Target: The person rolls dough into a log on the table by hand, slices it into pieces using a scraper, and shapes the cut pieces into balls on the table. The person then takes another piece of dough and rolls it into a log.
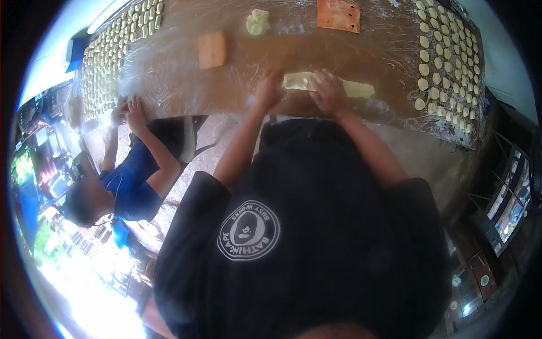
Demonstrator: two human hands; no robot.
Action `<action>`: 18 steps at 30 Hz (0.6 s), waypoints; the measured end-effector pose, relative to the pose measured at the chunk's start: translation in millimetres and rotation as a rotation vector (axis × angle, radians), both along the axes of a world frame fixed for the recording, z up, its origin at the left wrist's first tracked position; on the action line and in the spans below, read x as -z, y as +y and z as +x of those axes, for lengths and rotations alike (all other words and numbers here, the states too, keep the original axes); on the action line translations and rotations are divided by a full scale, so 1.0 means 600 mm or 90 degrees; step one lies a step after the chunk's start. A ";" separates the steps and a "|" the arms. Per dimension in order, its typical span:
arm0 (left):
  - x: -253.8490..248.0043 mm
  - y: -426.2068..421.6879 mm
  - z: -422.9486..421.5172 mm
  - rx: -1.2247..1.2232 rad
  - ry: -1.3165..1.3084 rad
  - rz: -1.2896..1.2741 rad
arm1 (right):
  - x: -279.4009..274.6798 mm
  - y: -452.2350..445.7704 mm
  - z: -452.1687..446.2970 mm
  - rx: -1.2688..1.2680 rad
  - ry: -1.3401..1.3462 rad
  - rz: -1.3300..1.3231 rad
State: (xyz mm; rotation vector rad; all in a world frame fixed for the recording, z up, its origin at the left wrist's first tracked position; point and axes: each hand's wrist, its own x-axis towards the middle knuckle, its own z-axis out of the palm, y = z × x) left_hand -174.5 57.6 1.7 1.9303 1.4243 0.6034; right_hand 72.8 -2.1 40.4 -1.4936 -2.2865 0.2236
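A long, pale roll of dough (358, 89) lies across the brown work table close to my body. My right hand (329, 95) is wrapped over its middle, fingers curled on the far side. At the left end of the roll, my left hand (270, 90) is closed against the dough; its fingertips are partly hidden. Farther up the table sits a small lump of dough (257, 22). An orange flat scraper (213, 50) rests to the left of it, and a second orange piece with holes (339, 16) lies to its right.
Rows of small dough pieces (446, 62) cover the table's right end. More cut pieces (116, 51) fill the left end. A co-worker in a blue shirt (132, 195) stands at the left with both hands on the table edge. Plastic film (164, 34) covers the tabletop.
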 end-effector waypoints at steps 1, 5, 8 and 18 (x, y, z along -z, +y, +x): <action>-0.020 -0.001 0.004 0.039 -0.018 0.053 | -0.006 0.005 -0.002 0.015 0.046 -0.013; -0.039 0.020 0.031 0.194 0.073 0.113 | 0.024 0.041 -0.009 -0.021 0.092 -0.130; -0.016 0.048 0.031 0.278 0.130 0.074 | 0.036 0.073 -0.019 -0.021 0.081 -0.217; -0.019 0.038 0.096 0.292 0.099 0.134 | 0.028 0.041 0.087 -0.046 -0.021 -0.193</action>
